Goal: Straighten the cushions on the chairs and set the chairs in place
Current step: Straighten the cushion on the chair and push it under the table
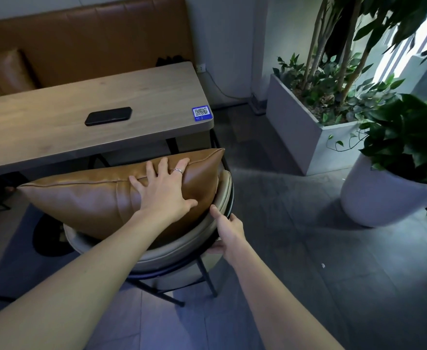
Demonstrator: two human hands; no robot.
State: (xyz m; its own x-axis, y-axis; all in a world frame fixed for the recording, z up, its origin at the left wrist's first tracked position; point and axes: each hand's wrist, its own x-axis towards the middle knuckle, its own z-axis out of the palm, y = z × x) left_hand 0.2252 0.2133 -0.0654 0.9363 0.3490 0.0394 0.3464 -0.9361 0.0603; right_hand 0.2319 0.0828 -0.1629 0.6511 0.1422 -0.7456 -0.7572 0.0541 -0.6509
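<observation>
Left hand (163, 188) is pressing spread fingers on the cushion (94, 198); right hand (229, 233) is gripping the chair (182, 251) rim, near the table (56, 117), with a planter (384, 198) standing right.

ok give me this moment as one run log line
left hand flat on cushion | right hand gripping chair backrest | cushion leaning on backrest | chair at table

Right hand (229, 232) fingers curl under the chair (182, 251) rim, out of sight; cushion (86, 200) hides the seat left of that grip.
</observation>
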